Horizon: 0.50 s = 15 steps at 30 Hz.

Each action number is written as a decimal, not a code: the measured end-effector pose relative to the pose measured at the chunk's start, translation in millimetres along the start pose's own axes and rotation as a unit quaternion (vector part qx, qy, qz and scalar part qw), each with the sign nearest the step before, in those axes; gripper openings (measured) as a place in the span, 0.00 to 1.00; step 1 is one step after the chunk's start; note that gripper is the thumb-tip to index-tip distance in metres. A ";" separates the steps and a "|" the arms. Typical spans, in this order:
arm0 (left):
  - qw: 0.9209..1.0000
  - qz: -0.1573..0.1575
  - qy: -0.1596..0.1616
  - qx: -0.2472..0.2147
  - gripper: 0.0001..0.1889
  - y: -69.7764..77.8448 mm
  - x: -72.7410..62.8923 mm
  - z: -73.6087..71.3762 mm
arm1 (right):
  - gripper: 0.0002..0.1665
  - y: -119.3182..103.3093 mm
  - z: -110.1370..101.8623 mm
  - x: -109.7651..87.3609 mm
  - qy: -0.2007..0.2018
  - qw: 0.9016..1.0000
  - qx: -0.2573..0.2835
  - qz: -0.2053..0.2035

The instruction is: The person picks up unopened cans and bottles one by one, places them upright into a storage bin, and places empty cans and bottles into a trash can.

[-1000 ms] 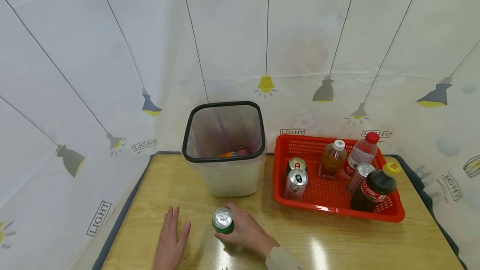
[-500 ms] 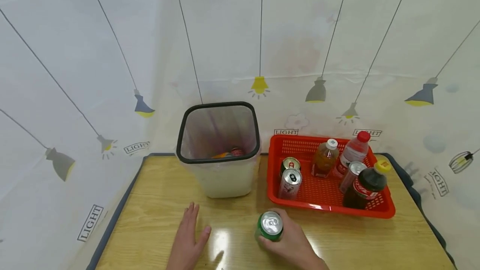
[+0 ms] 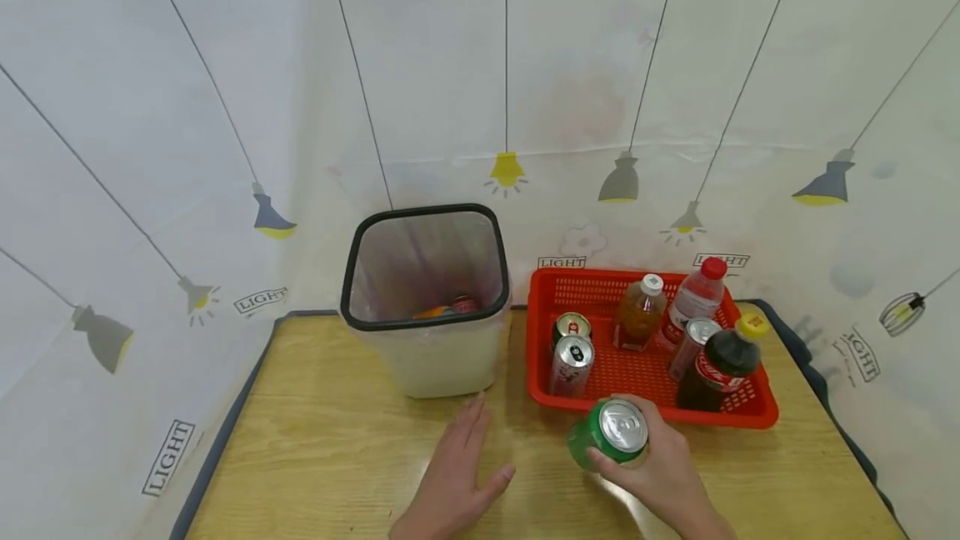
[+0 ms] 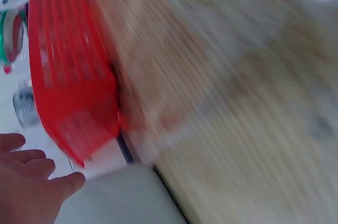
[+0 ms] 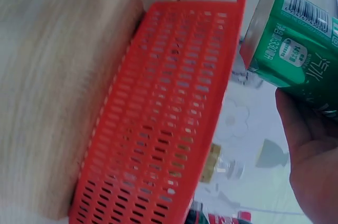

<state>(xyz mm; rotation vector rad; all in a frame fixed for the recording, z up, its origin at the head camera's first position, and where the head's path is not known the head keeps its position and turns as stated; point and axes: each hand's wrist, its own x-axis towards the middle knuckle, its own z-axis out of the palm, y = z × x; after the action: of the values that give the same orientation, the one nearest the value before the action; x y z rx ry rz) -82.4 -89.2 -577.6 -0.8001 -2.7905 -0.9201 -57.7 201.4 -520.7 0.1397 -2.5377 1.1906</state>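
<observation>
My right hand (image 3: 673, 473) grips a green soda can (image 3: 588, 440) just in front of the near rim of a red plastic basket (image 3: 652, 415). The can is tilted, its silver top facing up toward the head camera. In the right wrist view the soda can (image 5: 296, 49) appears at basket-rim height, with printed text and a barcode, and the hand (image 5: 317, 160) around it. My left hand (image 3: 453, 473) holds nothing, fingers extended and thumb apart, in front of a white bin (image 3: 450, 365). The left wrist view catches its fingers (image 4: 31, 163) at the lower left.
Inside the basket stand several drinks: a cola bottle with a yellow cap (image 3: 723, 365), a red-capped bottle (image 3: 693, 298), an amber drink bottle (image 3: 640, 315) and cans, one pinkish (image 3: 572, 373). The black-rimmed bin holds orange and red items. A lamp-patterned cloth backs the wooden table (image 3: 315, 423).
My right hand has carried the green can rightward from before the bin to the basket's front edge, and the can has tipped. My left hand has also shifted right.
</observation>
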 end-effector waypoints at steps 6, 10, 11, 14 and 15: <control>0.997 0.064 -0.016 0.050 0.43 26.2 32.0 17.9 | 0.41 5.2 -18.4 16.7 0.047 0.999 -0.023 -0.015; 0.993 0.059 -0.036 0.097 0.45 30.7 44.4 25.8 | 0.43 3.1 -31.1 32.8 0.058 0.998 -0.021 -0.013; 0.992 0.055 -0.045 0.106 0.46 30.9 46.2 27.5 | 0.44 3.1 -33.6 37.8 0.057 0.998 -0.022 -0.011; 0.991 0.051 -0.055 0.115 0.46 31.3 49.1 32.0 | 0.44 6.1 -38.1 53.6 0.037 0.999 -0.022 0.012; 0.991 0.051 -0.056 0.114 0.46 32.1 49.6 32.5 | 0.45 8.5 -38.4 58.2 0.029 0.999 -0.019 0.021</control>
<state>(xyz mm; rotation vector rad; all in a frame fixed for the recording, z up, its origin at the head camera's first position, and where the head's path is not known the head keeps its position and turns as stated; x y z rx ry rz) -106.3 -26.3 -574.8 -0.9732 -2.8484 -0.5424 -104.5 239.2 -484.4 0.0429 -2.5227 1.1443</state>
